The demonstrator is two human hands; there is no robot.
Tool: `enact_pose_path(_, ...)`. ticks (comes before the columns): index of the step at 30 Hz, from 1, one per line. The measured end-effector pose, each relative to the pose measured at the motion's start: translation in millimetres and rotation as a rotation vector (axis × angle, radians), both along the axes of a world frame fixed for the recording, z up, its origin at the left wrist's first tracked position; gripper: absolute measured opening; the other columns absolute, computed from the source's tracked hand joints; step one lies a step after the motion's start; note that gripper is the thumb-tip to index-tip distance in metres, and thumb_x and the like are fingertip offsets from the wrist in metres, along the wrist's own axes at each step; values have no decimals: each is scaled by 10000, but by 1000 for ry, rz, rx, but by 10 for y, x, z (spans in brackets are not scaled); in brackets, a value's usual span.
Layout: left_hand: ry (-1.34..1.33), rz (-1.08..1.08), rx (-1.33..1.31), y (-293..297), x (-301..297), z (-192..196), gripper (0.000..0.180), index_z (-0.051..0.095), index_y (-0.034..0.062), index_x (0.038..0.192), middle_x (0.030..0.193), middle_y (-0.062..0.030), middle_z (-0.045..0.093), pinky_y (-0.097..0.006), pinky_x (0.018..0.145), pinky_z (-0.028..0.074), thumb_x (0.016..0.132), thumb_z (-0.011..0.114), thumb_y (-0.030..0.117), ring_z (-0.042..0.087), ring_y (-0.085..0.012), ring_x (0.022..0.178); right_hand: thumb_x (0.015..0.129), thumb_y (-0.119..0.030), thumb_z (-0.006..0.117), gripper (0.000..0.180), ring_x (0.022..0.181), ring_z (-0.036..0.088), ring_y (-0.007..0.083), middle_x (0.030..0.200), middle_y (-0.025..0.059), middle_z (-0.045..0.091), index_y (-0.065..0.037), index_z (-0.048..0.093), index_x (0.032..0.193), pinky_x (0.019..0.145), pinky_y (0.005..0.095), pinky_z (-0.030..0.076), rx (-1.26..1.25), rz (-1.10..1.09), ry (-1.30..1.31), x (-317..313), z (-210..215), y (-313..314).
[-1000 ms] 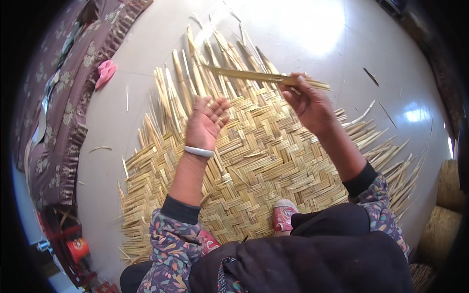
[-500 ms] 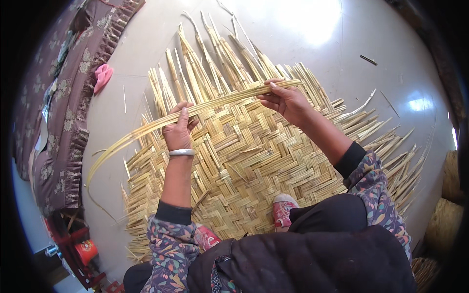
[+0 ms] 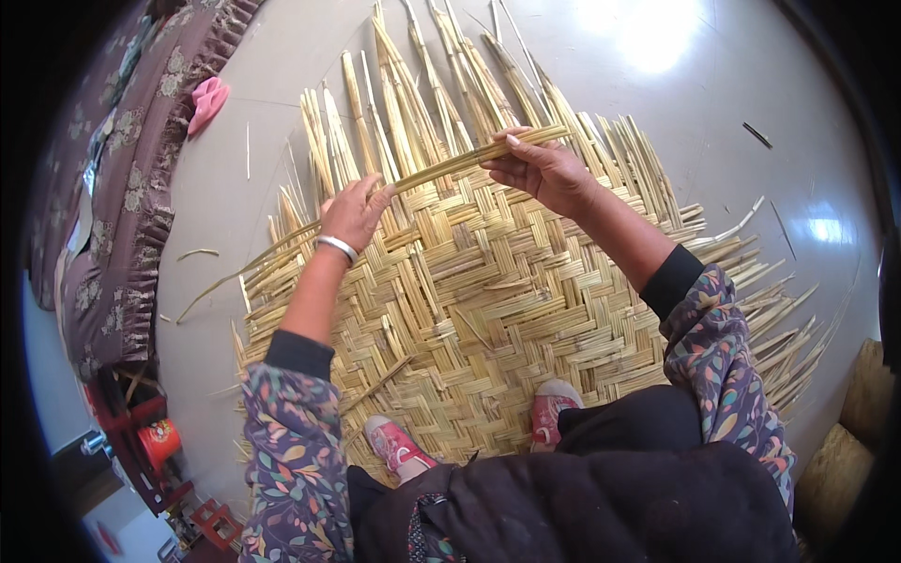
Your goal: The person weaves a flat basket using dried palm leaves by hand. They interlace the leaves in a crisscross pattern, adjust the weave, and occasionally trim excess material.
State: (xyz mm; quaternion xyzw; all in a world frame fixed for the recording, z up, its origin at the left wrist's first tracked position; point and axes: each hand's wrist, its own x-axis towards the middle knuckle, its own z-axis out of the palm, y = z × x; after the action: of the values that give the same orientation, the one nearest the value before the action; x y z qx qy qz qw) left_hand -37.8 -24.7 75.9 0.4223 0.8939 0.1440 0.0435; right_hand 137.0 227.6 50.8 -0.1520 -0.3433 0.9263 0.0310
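A bundle of long, flattened reed strips (image 3: 441,169) spans my two hands above the far part of a woven reed mat (image 3: 469,291). My right hand (image 3: 544,175) pinches the bundle close to its right end, thumb on top. My left hand (image 3: 353,220), with a silver bangle at the wrist, is closed round the strips farther left, its fingers partly hiding them. Beyond it the thin tail of the strips curves down to the left. Loose unwoven reed ends (image 3: 441,89) fan out from the mat's far edge, and more stick out on the right.
My feet in red shoes (image 3: 399,445) stand on the mat. Left lies a pink cloth (image 3: 207,105) beside a patterned ruffled cover (image 3: 122,197). Short reed scraps (image 3: 756,135) dot the grey floor (image 3: 751,75). A red container (image 3: 160,441) stands at lower left.
My left hand has turned over the strips, its fingers now pointing right. The bundle looks narrower, and its left tail has dropped lower. My right hand keeps its hold, slightly farther left.
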Motion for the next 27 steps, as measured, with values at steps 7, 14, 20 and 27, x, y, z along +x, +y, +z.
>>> enact_pose_path(7,-514,180,36,-25,-346,111,300,690,41,796,601,-31,592,-284,543,441,867,617,324,506,-119,537,933,-330,501,456,1005,604,239,1070,204,581,68,461,1154,881,332,511,146,113,-114,-478,-155,143)
enact_pose_path(14,-756,645,289,-205,-757,-242,190,523,-8,1039,842,-105,629,-248,542,509,916,509,136,639,-157,715,942,-359,473,535,1109,531,221,1179,187,532,69,429,1260,961,338,440,580,283,-157,-1146,-40,18)
enact_pose_path(20,-734,784,333,-65,-770,-508,132,435,2,1035,964,-137,610,-260,538,505,936,437,89,638,-170,781,920,-352,509,521,1071,530,218,1114,156,562,37,463,1263,959,340,420,882,450,-230,-1539,-284,-30)
enact_pose_path(27,-402,671,145,-44,-1084,-983,111,495,36,954,743,-45,533,-272,415,405,885,494,122,494,-113,560,832,-299,565,397,748,651,251,820,193,655,83,630,924,745,358,502,1211,488,-389,-1984,-377,-93)
